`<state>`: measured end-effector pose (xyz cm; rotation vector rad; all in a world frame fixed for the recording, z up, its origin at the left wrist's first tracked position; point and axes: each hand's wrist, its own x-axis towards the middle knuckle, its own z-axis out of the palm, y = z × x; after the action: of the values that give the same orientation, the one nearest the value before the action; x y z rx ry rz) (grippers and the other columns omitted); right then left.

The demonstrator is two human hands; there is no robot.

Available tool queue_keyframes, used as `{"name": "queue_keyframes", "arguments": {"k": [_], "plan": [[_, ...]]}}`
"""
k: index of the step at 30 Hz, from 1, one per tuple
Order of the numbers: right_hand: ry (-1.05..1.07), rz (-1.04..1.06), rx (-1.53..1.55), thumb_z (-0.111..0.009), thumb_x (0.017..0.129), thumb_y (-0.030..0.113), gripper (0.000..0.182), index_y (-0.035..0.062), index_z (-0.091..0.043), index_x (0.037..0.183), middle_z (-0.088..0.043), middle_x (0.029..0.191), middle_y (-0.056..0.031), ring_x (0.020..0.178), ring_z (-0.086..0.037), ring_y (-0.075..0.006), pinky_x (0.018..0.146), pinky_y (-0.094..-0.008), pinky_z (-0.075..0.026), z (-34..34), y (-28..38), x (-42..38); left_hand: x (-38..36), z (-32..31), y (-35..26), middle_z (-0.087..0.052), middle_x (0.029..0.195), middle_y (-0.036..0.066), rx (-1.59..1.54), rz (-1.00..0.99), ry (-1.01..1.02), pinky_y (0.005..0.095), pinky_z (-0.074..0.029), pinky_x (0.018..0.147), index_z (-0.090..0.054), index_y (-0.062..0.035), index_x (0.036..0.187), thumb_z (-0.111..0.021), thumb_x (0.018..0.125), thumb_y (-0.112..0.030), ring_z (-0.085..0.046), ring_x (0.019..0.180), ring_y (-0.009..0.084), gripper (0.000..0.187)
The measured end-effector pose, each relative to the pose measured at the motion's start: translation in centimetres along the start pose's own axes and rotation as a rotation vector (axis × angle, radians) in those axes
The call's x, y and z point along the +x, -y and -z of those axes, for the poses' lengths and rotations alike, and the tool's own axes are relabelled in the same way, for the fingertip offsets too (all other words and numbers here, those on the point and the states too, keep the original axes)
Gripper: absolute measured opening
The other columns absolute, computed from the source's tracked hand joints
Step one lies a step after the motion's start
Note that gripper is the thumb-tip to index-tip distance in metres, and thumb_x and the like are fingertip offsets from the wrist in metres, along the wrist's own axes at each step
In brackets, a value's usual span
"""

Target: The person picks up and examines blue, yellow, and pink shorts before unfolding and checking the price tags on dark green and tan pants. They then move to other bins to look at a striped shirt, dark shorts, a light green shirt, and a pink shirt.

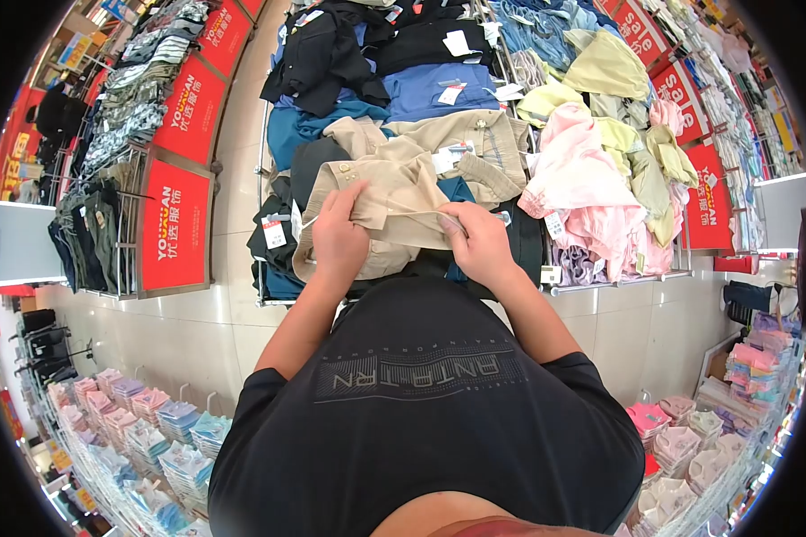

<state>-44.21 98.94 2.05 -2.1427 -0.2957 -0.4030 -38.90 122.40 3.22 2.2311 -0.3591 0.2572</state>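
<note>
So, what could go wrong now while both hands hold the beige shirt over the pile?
The left hand and right hand pinch only one edge of the beige shirt, so it may slip. Pulling it could drag the loose beige garment behind it, or its white tag, off the heap.

Shop floor (206,331) was pale glossy tile, reflecting light. Red sign panels (175,224) with white letters stood at left along clothing racks (107,116). More red sale signs (703,201) at right. Shelves with folded shirts (143,438) ran along lower left and lower right.
</note>
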Motion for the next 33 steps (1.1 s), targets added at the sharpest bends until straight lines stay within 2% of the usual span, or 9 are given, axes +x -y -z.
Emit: {"name": "queue_keyframes", "arguments": {"k": [8,14,17,20,23,26,27,30,33], "plan": [[0.004,0.074,-0.128,-0.067,0.068,-0.007,0.048,0.0082,-0.063,0.114,-0.058,0.085,-0.0098,0.078,-0.06,-0.0307,0.068,-0.0397,-0.05,0.0,-0.1,-0.2,0.0,-0.6,0.3,-0.07,0.121,0.017,-0.318,0.094,-0.085,0.0327,-0.048,0.099,-0.063,-0.0011,0.129,-0.063,0.092,-0.001,-0.066,0.113,0.0272,0.036],[-0.095,-0.035,-0.092,-0.065,0.066,-0.009,0.051,0.0094,-0.063,0.114,-0.056,0.084,-0.01,0.076,-0.059,-0.0315,0.069,-0.0394,-0.05,0.1,-0.3,-0.1,-0.2,-0.3,-0.5,-0.071,0.118,0.012,-0.276,0.046,-0.097,0.0288,-0.047,0.097,-0.064,0.0001,0.129,-0.062,0.095,-0.002,-0.066,0.109,0.0191,0.034],[-0.089,-0.041,-0.111,-0.063,0.067,-0.008,0.049,0.0085,-0.064,0.113,-0.058,0.086,-0.0116,0.077,-0.06,-0.033,0.07,-0.0387,-0.051,0.3,-0.1,-0.2,-0.3,-0.4,-0.4,-0.071,0.118,0.014,-0.321,0.05,-0.092,0.0302,-0.048,0.098,-0.064,-0.0017,0.129,-0.061,0.094,-0.001,-0.066,0.111,0.0211,0.035],[-0.194,-0.071,-0.099,-0.061,0.069,-0.007,0.044,0.0068,-0.065,0.111,-0.063,0.091,-0.0132,0.081,-0.063,-0.0326,0.073,-0.0369,-0.052,0.6,-0.6,0.0,-0.3,0.3,0.3,-0.068,0.121,0.02,-0.191,0.034,0.126,0.035,-0.049,0.098,-0.063,-0.0016,0.13,-0.063,0.094,-0.008,-0.066,0.11,0.0325,0.036],[-0.313,-0.211,-0.027,-0.059,0.078,-0.002,0.037,0.0042,-0.066,0.113,-0.068,0.099,-0.0119,0.083,-0.066,-0.0261,0.076,-0.0338,-0.052,1.9,-2.5,0.0,-0.8,0.4,1.4,-0.068,0.118,0.021,-0.09,0.19,0.609,0.0366,-0.05,0.095,-0.064,-0.0024,0.127,-0.061,0.095,-0.015,-0.066,0.108,0.0356,0.035],[-0.499,-0.33,0.165,-0.053,0.093,0.003,0.025,0.0011,-0.065,0.115,-0.068,0.098,-0.0079,0.084,-0.064,-0.0177,0.076,-0.0306,-0.051,3.2,-4.8,-0.2,-2.3,0.5,2.5,-0.07,0.113,0.021,-0.141,0.182,0.622,0.0368,-0.05,0.092,-0.066,-0.0023,0.124,-0.06,0.097,-0.022,-0.067,0.106,0.0351,0.034],[-0.491,-0.505,0.312,-0.049,0.099,0.008,0.026,-0.0001,-0.064,0.118,-0.068,0.096,-0.0072,0.086,-0.061,-0.014,0.078,-0.0289,-0.05,4.3,-3.4,0.1,-2.6,0.5,3.3,-0.073,0.105,0.014,-0.113,0.249,0.631,0.032,-0.052,0.088,-0.066,-0.0012,0.126,-0.059,0.098,-0.021,-0.069,0.097,0.0221,0.035],[-0.435,-0.538,0.177,-0.049,0.098,0.005,0.028,-0.0009,-0.063,0.122,-0.067,0.101,-0.006,0.091,-0.061,-0.0086,0.081,-0.0226,-0.049,5.1,-5.2,-0.5,-3.1,0.5,6.2,-0.073,0.108,0.018,-0.244,0.465,0.528,0.0349,-0.051,0.089,-0.069,-0.0043,0.121,-0.059,0.098,-0.023,-0.069,0.1,0.0286,0.031],[-0.286,-0.51,0.178,-0.052,0.103,0.012,0.029,-0.0002,-0.06,0.127,-0.068,0.102,-0.0056,0.091,-0.062,-0.0076,0.08,-0.0217,-0.05,1.8,-7.2,-1.2,-3.3,1.4,6.9,-0.073,0.107,0.017,-0.254,0.457,0.492,0.0345,-0.051,0.089,-0.07,-0.0045,0.12,-0.058,0.099,-0.023,-0.07,0.099,0.0268,0.031]]}}
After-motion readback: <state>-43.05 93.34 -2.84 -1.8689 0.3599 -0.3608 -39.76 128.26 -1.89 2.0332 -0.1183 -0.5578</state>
